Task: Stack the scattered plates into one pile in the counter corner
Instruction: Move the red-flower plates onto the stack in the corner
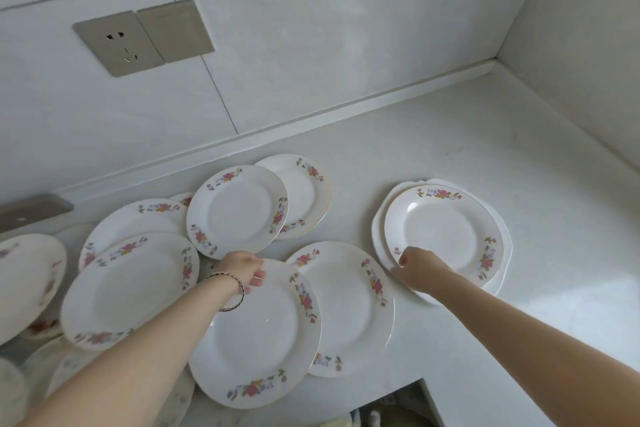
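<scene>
Grips round white floral china plate [446, 236] atop pile [379, 229] with right hand [415, 269]; clasps second floral plate [237, 210] by rim with left hand [242, 269].

At least ten flowered plates [239, 211] show, plus blurred ones at left. There is one left hand [242, 270], one right hand [415, 269], one bracelet [232, 292] and one wall socket [119, 43].

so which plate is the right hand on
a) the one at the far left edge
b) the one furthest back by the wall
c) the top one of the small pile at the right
c: the right hand pinches the near-left rim of the top plate, which lies on a wavy-edged white plate.
</scene>
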Available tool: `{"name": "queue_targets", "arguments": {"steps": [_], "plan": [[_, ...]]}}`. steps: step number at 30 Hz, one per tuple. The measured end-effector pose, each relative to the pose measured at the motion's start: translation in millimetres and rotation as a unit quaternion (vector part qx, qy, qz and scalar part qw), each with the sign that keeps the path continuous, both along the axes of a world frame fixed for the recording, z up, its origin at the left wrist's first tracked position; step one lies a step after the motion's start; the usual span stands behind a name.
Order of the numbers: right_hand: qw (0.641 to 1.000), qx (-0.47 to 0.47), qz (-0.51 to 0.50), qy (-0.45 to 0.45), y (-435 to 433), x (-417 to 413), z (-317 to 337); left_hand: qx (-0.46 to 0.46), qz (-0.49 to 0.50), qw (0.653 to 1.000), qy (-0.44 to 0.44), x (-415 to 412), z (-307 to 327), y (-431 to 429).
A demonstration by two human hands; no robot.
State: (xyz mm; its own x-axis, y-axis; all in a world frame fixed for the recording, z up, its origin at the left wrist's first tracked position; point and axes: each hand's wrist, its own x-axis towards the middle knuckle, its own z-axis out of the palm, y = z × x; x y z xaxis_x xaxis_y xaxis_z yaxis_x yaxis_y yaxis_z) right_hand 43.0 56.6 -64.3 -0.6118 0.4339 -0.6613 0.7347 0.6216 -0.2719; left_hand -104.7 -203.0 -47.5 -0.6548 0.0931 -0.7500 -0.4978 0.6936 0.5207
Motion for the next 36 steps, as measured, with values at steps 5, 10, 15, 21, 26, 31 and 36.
{"name": "queue_targets", "arguments": {"steps": [5,10,15,21,26,31,36], "plan": [[0.995,-0.034,0.077,-0.058,-42,-40,0,-0.017,0.18,0.982,0.049,-24,-8,-49],[0.992,-0.055,0.086,-0.078,-64,-52,-4,-0.169,-0.162,0.961,0.145,-18,-19,-69],[0.993,-0.064,0.074,-0.07,-65,-46,4,-0.215,-0.272,0.93,0.123,-29,-26,-69],[0.993,-0.095,0.003,-0.066,-46,-23,6,-0.146,-0.271,0.942,0.13,-30,-25,-63],[0.985,-0.141,-0.091,-0.05,-22,8,16,-0.038,-0.132,0.973,0.183,-9,-22,-56],[0.984,-0.115,-0.125,-0.052,13,51,23,0.041,-0.057,0.971,0.227,15,-13,-36],[0.975,-0.089,-0.203,-0.018,50,97,23,0.11,0.046,0.976,0.181,37,-12,16]]}}
